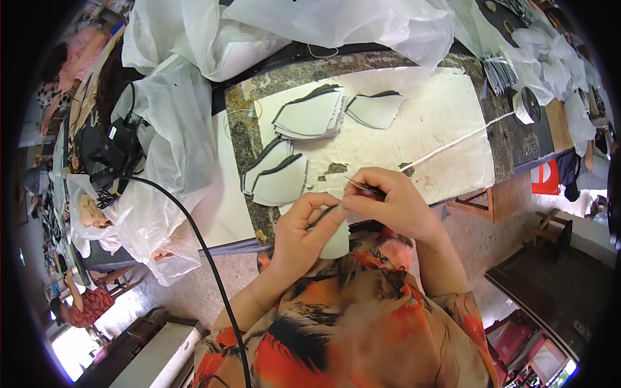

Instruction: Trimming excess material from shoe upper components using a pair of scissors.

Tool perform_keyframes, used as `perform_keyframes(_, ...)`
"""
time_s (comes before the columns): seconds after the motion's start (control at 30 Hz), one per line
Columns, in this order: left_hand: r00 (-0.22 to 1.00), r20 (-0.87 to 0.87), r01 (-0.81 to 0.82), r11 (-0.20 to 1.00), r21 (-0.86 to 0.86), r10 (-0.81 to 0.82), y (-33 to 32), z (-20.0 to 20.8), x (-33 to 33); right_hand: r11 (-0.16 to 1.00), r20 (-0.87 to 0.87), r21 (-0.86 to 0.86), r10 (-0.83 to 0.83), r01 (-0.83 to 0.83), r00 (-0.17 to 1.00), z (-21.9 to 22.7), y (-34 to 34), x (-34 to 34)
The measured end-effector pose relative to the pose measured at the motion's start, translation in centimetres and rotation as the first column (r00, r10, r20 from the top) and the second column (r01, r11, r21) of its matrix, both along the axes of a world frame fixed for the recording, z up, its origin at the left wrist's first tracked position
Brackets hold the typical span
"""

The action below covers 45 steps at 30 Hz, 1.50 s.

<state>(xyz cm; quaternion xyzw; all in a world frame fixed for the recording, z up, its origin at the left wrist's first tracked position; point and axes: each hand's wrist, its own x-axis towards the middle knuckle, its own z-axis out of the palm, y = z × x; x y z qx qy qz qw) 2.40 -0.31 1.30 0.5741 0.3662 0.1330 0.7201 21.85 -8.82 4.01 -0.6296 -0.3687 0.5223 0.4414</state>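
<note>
My left hand (pixel 304 226) is closed on a pale, flat cut piece (pixel 335 242) with a dark edging, held just off the table's front edge. Close against it, my right hand (pixel 394 202) pinches a small, dark, pointed tool (pixel 367 187); the fingers hide most of it, so its kind cannot be told. Both hands' fingertips meet at the piece's upper edge. Beyond them lie similar dark-edged pieces: a thick stack (pixel 310 115), a smaller stack (pixel 375 110) and more pieces (pixel 281 180) at the left.
A white tape (pixel 453 141) runs from a spool (pixel 527 105) toward my right hand across a worn pale board (pixel 440 103). Plastic bags (pixel 174 136) crowd the left and back. A black cable (pixel 194 223) hangs down past my left forearm from a black device (pixel 113 152).
</note>
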Motion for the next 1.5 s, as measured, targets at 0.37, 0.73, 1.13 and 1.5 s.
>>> perform_keyframes(0.37,0.970,-0.140,0.074,0.310,0.948,0.197,4.6,1.1,-1.3,0.874,-0.028,0.134,-0.468,0.468,0.883,0.2,0.2,5.1)
perform_keyframes(0.73,0.946,-0.186,0.075,0.376,0.924,0.266,5.4,-0.6,-2.6,0.762,0.507,0.267,-0.631,0.589,0.587,-5.5,2.6,9.6)
perform_keyframes(1.13,0.949,-0.200,-0.036,0.718,0.695,0.241,8.1,1.1,-3.1,0.991,0.192,0.074,-0.127,0.115,0.973,-1.6,4.4,-0.4)
perform_keyframes(1.5,0.979,-0.204,0.172,0.603,0.779,-0.016,5.9,-0.4,-1.8,0.996,0.126,-0.014,-0.089,0.091,0.988,-3.3,3.3,-1.4)
